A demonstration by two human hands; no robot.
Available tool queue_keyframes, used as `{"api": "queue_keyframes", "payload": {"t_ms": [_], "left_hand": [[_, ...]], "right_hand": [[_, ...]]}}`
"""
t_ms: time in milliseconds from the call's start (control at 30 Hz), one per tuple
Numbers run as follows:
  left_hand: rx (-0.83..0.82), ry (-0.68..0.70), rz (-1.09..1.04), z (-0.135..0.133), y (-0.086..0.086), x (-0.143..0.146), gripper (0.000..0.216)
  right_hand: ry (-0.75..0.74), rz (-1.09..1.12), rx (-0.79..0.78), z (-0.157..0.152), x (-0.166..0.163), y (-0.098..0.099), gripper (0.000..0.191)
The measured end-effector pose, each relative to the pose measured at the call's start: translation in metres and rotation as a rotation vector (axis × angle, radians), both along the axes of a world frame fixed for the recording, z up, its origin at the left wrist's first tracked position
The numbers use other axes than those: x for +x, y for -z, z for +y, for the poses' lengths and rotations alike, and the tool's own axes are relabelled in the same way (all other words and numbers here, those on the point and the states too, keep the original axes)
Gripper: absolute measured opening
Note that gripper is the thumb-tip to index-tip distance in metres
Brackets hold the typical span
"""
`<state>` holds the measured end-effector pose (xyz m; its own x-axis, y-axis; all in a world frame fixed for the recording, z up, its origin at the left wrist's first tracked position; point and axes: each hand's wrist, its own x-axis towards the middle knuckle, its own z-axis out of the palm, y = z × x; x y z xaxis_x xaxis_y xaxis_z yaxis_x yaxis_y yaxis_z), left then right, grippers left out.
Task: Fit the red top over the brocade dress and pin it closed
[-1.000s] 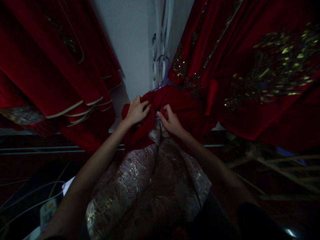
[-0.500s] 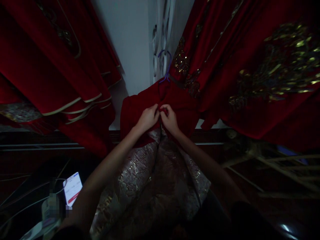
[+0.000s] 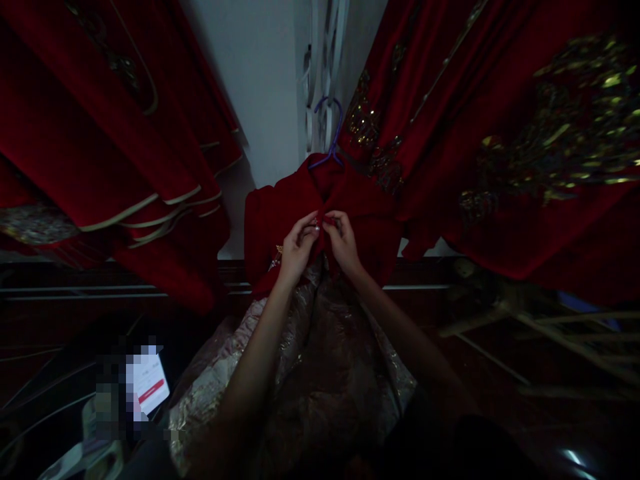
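Observation:
A red jacket (image 3: 280,207) hangs by its collar from a purple hanger (image 3: 336,137) straight ahead. My left hand (image 3: 297,250) is closed in a pinch on the jacket's left front edge, beside a small shiny spot, perhaps a fastener. Across from it, my right hand (image 3: 343,245) pinches the opposite front edge, the two sets of fingertips almost meeting. A gold ornament (image 3: 279,249) shows on the cloth beside my left hand. Below my hands spreads a shiny brocade skirt (image 3: 240,360) with gold patterning. Dim light hides the fine detail at my fingertips.
Red garments with pale piping (image 3: 100,133) hang at left. More red garments with gold sequins (image 3: 575,127) hang at right. White metal scrollwork (image 3: 327,67) stands behind the hanger. A lit phone (image 3: 153,383) is at lower left, and a wooden frame (image 3: 500,313) at lower right.
My left hand has turned more upright, its fingers now showing around the edge. The collar gapes wider, the gold ornament has come into view, and the skirt's left side has shifted left.

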<state>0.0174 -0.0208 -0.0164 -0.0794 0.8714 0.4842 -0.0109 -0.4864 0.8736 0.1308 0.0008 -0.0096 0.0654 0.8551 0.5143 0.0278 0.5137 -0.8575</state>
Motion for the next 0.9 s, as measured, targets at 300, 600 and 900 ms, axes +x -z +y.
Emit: {"api": "queue_keyframes", "payload": {"t_ms": [300, 600, 900], "left_hand": [[0.035, -0.168, -0.096, 0.003, 0.008, 0.011, 0.031], [0.039, -0.245, 0.215, -0.007, 0.0, 0.003, 0.004], [0.22, -0.194, 0.656, -0.025, -0.018, -0.003, 0.016]], "right_hand": [[-0.044, -0.045, 0.015, -0.014, 0.011, -0.001, 0.026], [-0.038, -0.124, 0.069, -0.026, 0.018, -0.008, 0.025], [0.046, -0.226, 0.14, -0.029, 0.022, -0.015, 0.022]]}}
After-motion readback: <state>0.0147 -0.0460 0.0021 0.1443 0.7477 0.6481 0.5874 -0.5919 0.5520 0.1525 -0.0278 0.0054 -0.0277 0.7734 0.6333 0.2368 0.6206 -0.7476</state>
